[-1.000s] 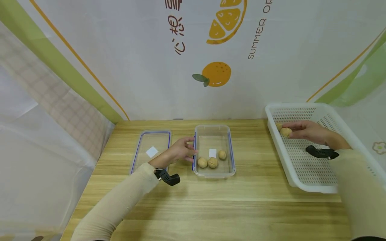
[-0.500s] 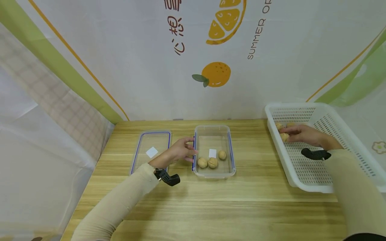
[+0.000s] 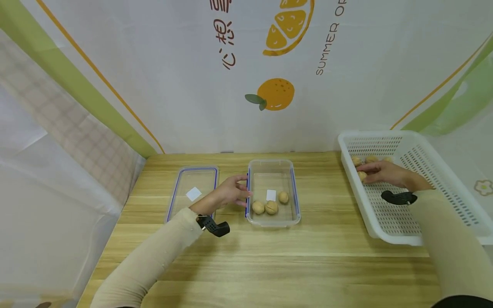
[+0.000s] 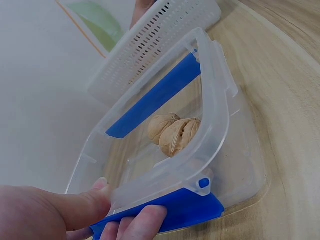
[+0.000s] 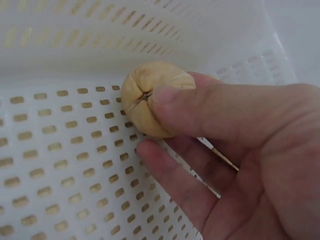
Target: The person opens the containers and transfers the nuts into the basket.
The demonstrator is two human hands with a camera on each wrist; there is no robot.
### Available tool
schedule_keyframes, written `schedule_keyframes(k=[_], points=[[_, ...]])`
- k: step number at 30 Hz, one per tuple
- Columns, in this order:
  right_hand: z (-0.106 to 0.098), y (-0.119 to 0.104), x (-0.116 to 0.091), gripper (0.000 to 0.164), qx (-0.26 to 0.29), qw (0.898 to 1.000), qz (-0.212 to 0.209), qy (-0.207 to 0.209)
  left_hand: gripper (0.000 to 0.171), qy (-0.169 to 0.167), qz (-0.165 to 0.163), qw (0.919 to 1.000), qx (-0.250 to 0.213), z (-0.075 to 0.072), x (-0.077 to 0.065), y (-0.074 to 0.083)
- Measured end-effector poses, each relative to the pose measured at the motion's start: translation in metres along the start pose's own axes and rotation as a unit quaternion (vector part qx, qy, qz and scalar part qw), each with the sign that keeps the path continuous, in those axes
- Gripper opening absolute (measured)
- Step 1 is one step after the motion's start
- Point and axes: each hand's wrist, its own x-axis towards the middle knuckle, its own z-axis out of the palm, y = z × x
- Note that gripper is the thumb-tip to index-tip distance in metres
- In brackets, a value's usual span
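My right hand (image 3: pixel 387 174) reaches into the white plastic basket (image 3: pixel 389 239) at the right. Between thumb and fingers it pinches a walnut (image 5: pixel 155 97), close to the basket's left wall. My left hand (image 3: pixel 230 191) holds the left side of a clear plastic container (image 3: pixel 271 222). In the left wrist view its thumb lies at the rim and its fingertips press the blue latch (image 4: pixel 185 210). Inside that container are three walnuts (image 3: pixel 271 208), towards its near end, and a small white square (image 3: pixel 271 195).
Several more walnuts (image 3: pixel 371 158) lie along the basket's far end, partly behind my right hand. A clear lid (image 3: pixel 181 182) with a blue seal and a white square lies left of the container on the wooden table (image 3: pixel 269 273). A printed cloth (image 3: pixel 185 107) hangs behind.
My right hand has moved a little left and nearer inside the basket, with the walnut at its fingertips. More walnuts show behind it now. My left hand and the container stay put.
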Motion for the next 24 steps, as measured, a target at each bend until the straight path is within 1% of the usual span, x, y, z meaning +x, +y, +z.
schedule_keyframes(k=[3,8,15,18,24], points=[[0.0002,-0.0003,0.0001,0.052,-0.008,1.000,0.003,0.004,0.069,-0.003,0.001,1.0000,-0.003,0.0000,-0.0003,0.0004],[-0.0005,-0.0012,-0.0005,0.056,-0.012,1.000,0.002,-0.001,0.069,-0.007,0.002,1.0000,-0.006,0.0005,-0.0017,0.0000],[-0.0014,-0.0033,-0.0026,0.061,0.013,1.000,0.004,-0.004,0.069,-0.008,0.006,0.9999,-0.004,0.0001,-0.0018,-0.0009],[-0.0013,-0.0061,-0.0038,0.062,0.011,1.000,-0.002,-0.008,0.069,-0.008,0.006,0.9999,-0.003,-0.0002,-0.0017,-0.0010],[-0.0032,-0.0095,-0.0067,0.058,-0.035,0.999,-0.014,0.000,0.069,-0.010,0.006,0.9999,0.000,-0.0006,-0.0014,-0.0013]])
